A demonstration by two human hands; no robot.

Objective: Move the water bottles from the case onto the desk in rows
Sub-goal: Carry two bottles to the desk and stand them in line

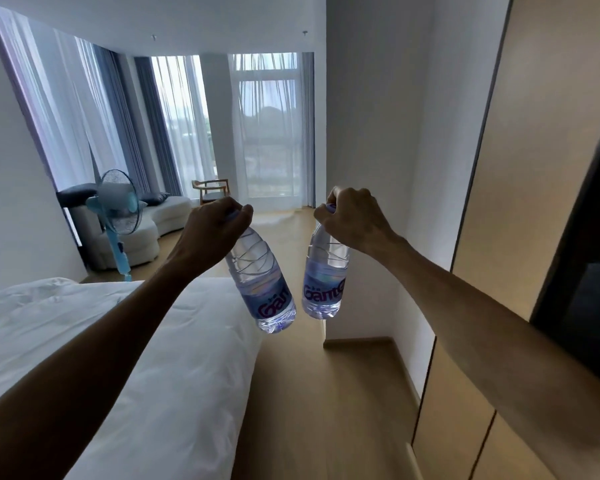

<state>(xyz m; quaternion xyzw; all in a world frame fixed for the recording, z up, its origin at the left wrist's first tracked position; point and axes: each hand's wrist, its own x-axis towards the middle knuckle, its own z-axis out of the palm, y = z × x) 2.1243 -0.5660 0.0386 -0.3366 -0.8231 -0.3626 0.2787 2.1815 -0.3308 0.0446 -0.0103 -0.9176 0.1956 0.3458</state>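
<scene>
I hold two clear water bottles with pale blue labels out in front of me, both hanging in the air above the wooden floor. My left hand (213, 225) grips the cap and neck of the left water bottle (262, 284), which tilts with its base to the right. My right hand (352, 221) is closed around the cap of the right water bottle (324, 282), which hangs nearly upright. The two bottle bases are close together but apart. Neither the case nor the desk is in view.
A bed with white bedding (125, 344) fills the lower left. Beige wardrobe doors (520, 188) and a dark panel (589, 271) line the right side. A wood-floor aisle (329, 410) runs between them. Further off stand a blue fan (116, 216), a white sofa (142, 230), a chair (210, 190) and curtained windows.
</scene>
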